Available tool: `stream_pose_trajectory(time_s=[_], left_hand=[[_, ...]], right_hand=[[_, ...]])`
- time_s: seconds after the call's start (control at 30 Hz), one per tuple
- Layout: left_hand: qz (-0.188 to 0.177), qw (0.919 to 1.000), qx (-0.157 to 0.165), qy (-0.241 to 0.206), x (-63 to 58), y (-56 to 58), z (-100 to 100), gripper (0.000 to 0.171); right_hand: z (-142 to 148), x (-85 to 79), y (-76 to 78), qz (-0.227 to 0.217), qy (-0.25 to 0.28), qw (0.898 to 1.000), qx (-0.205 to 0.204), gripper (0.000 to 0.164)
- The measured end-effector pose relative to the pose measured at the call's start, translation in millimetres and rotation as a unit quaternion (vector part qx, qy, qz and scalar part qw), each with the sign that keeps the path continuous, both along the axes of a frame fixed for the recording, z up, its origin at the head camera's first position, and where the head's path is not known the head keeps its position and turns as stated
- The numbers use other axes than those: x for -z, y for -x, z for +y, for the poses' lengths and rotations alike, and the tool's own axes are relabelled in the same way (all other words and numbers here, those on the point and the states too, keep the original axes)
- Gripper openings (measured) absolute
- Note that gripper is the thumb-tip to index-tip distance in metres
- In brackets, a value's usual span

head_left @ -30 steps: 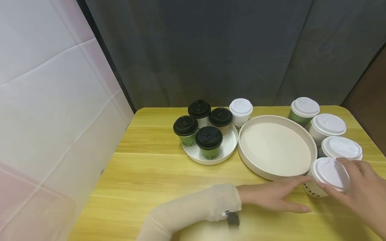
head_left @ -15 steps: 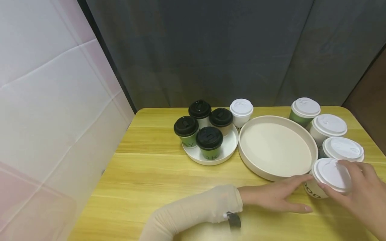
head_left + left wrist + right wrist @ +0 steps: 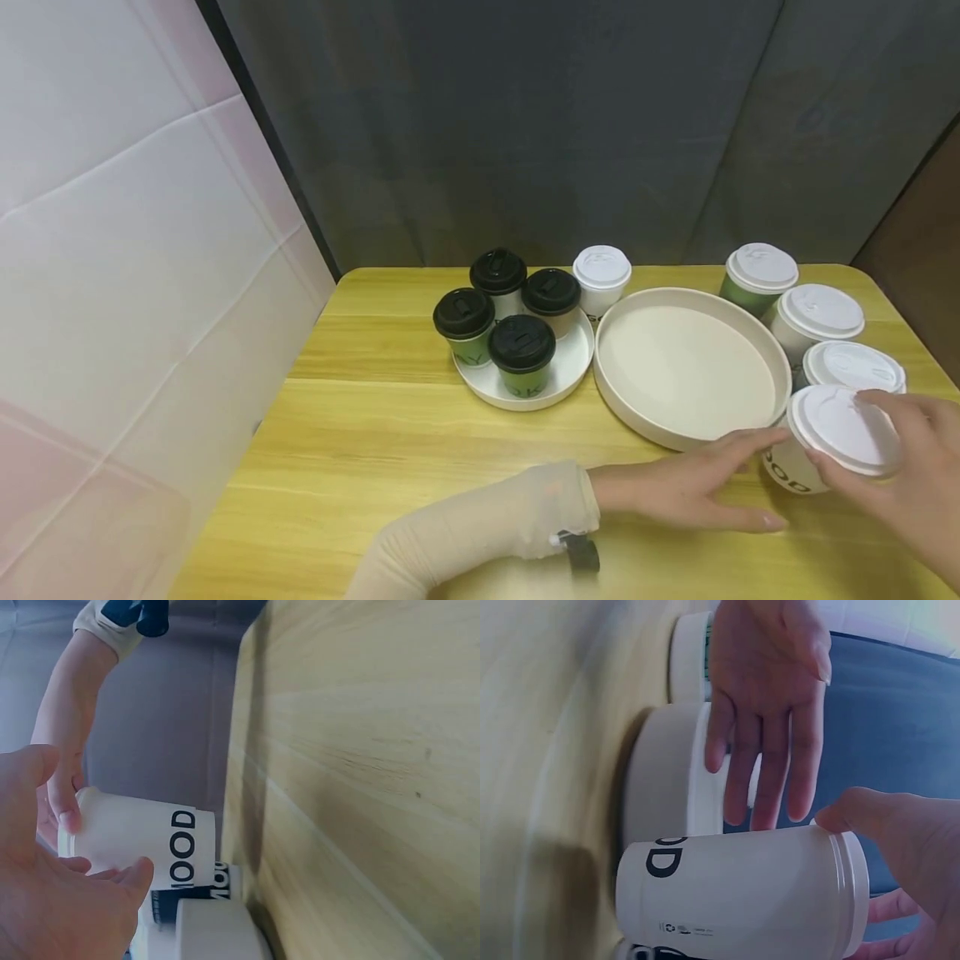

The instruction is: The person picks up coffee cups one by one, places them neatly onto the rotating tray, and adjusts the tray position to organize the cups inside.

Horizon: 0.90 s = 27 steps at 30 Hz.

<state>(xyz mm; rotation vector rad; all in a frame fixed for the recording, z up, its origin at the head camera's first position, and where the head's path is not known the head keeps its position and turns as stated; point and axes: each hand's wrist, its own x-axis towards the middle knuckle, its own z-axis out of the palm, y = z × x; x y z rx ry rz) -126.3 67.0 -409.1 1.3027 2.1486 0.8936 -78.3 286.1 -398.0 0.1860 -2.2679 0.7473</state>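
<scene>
My right hand (image 3: 903,467) pinches a white paper coffee cup (image 3: 787,467) at its white lid, thumb on the near side and fingers across the far edge. "MOOD" lettering shows on this cup (image 3: 127,832) in the left wrist view, where its base seems slightly off the table. My left hand (image 3: 697,492) is stretched out beside the cup, fingers extended and holding nothing. In the right wrist view the left palm (image 3: 769,697) faces the cup, just past its side. A round cream tray (image 3: 690,367) lies behind both hands, with nothing on it.
Several white-lidded cups (image 3: 821,312) line the tray's right side. One more white-lidded cup (image 3: 600,279) stands at its back left. Several black-lidded cups (image 3: 521,350) sit on a smaller white plate (image 3: 573,371) to the left. A dark curtain (image 3: 525,133) hangs behind the table.
The right hand and the gripped cup have shifted slightly right and up in the head view, away from the tray. The left hand has moved a little to the right.
</scene>
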Motion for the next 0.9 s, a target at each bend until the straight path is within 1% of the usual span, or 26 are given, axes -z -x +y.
stream_pose_trajectory(time_s=[0.07, 0.2, 0.27, 0.47, 0.57, 0.67, 0.77, 0.83, 0.9], left_hand=[[0.000, 1.0000, -0.003, -0.001, -4.4, -1.6, 0, 0.092], [0.004, 0.9999, -0.012, -0.009, -13.6, -4.0, -3, 0.094], [0.003, 0.9998, -0.014, -0.016, -17.8, -4.7, -4, 0.095], [0.006, 0.9986, -0.007, -0.052, -26.1, -6.0, -12, 0.098], [0.013, 0.9972, -0.008, -0.073, -27.6, -6.1, -15, 0.102], [0.007, 0.9959, -0.014, -0.089, -28.2, -6.0, -19, 0.103], [0.003, 0.9951, -0.021, -0.097, -28.9, -4.4, -24, 0.103], [0.009, 0.9945, -0.025, -0.102, -29.3, -2.3, -28, 0.103], [0.022, 0.9939, -0.031, -0.104, -29.3, 0.4, -33, 0.102]], right_hand=[[0, -5.1, 0.0, 0.003, 0.001, 1.000, 0.004, 0.100], [-1, -14.7, 0.2, -0.001, 0.001, 1.000, 0.004, 0.080], [-3, -19.4, 0.9, 0.000, -0.005, 1.000, 0.001, 0.080], [-13, -32.0, 3.1, 0.013, -0.009, 1.000, -0.010, 0.105], [-19, -36.9, 4.8, 0.011, -0.013, 1.000, -0.015, 0.108], [-23, -39.9, 7.1, 0.005, -0.018, 1.000, -0.023, 0.107], [-25, -42.4, 9.6, -0.003, -0.024, 0.999, -0.027, 0.100], [-27, -44.6, 11.9, -0.010, -0.038, 0.999, -0.022, 0.092], [-31, -48.5, 13.9, -0.023, -0.060, 0.998, -0.013, 0.079]])
